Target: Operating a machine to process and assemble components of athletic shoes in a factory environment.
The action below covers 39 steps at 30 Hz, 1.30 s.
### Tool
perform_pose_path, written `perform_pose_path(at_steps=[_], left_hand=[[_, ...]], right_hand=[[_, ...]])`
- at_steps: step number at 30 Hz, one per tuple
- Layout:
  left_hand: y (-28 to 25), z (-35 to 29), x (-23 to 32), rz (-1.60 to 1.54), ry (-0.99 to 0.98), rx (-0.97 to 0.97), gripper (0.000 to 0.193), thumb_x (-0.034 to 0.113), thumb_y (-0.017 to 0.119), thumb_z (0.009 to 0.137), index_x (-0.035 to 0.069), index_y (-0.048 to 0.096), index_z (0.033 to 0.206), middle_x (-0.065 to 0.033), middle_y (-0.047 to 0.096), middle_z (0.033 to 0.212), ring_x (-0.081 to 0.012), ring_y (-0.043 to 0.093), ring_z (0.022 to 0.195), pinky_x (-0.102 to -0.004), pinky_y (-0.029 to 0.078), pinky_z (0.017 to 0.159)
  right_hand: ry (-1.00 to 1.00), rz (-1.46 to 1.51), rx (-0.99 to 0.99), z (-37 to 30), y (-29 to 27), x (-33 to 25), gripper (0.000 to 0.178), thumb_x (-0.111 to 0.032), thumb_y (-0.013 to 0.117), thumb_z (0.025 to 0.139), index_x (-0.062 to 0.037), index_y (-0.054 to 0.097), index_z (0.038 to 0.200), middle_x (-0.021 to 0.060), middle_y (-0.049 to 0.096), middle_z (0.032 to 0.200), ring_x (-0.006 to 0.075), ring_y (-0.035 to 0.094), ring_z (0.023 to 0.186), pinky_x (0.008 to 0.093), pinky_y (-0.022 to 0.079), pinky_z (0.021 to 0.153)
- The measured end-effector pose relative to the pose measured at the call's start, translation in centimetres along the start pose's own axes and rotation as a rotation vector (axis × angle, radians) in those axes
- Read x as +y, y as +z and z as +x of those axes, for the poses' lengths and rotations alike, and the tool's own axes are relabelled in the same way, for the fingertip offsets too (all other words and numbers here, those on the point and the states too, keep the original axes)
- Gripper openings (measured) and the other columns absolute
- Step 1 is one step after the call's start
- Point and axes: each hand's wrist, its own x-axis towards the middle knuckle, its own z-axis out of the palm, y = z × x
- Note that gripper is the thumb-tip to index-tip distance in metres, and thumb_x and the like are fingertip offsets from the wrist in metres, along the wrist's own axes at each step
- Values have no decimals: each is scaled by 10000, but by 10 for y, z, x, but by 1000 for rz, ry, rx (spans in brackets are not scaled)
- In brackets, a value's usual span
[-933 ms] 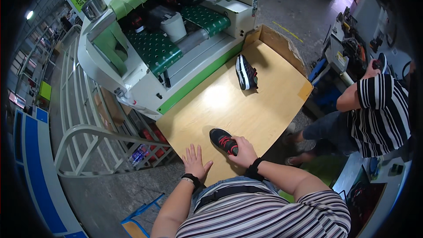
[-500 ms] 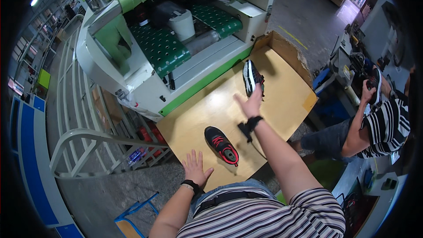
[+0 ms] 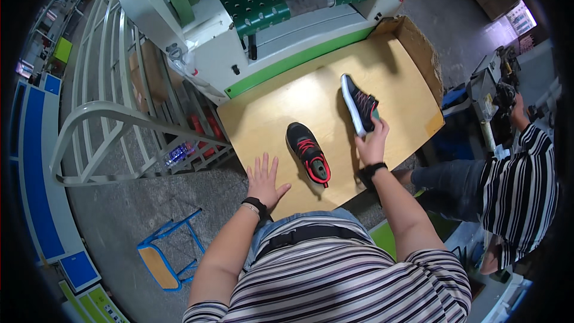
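My right hand [image 3: 372,143] grips the heel end of a black sneaker [image 3: 357,103] with a white sole and red trim. That shoe lies tipped, its sole turned to the left and its toe pointing away from me. To its left a second black sneaker [image 3: 307,151] with red laces and a red-lined collar sits upright on the wooden table [image 3: 281,115], toe away from me. My left hand [image 3: 264,180] rests flat with spread fingers at the table's near left edge, beside this second shoe and apart from it.
Beyond the table stands a white and green machine [image 3: 311,36] with a dotted green conveyor belt [image 3: 251,0]. A cardboard sheet [image 3: 418,54] edges the far right corner. White metal railings [image 3: 107,119] and a blue-framed stool [image 3: 164,257] are at left. A co-worker in stripes [image 3: 517,188] works at right.
My right hand has closed on the far sneaker's heel, and that shoe now lies nearer to me. The view has tilted down. My left hand stays spread on the table edge.
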Motion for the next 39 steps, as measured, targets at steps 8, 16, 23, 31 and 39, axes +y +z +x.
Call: perform_pose_path(at_steps=[8,16,23,31,39], left_hand=[[2,2,-1,1,-21,-25,1001,630,597,893,112,148,1622,-222,42,1680,-452,27,1539,-663,53,1191],[-1,2,1,-5,-26,-23,1016,631,604,886,108,139,1623,-222,30,1682,-448,13,1542,-654,45,1195],[-7,0,6,26,-58,-69,996,645,562,908,130,111,1631,-196,-6,1691,-414,-18,1553,-625,11,1213],[-2,1,1,17,-26,-8,1016,633,601,886,109,137,1623,-231,38,1679,-449,25,1542,-652,56,1197],[-2,2,1,34,-47,-60,1005,669,545,903,130,109,1631,-203,13,1689,-425,5,1550,-638,30,1206]], right_hand=[[-305,103,-346,-102,-47,-8,835,-190,852,764,-75,364,1431,241,425,1393,402,509,1258,439,447,1071],[61,335,-299,-84,-6,-39,872,-180,812,790,34,344,1495,282,506,1353,429,484,1273,461,395,1103],[72,283,-294,-88,-6,-44,862,-170,802,799,35,340,1497,284,518,1345,436,491,1263,471,402,1091],[84,298,-285,-88,-5,-46,845,-177,799,807,22,350,1495,274,528,1327,437,500,1245,471,410,1079],[102,268,-282,-91,-5,-47,844,-191,800,818,33,344,1492,275,511,1348,425,490,1262,468,407,1084]])
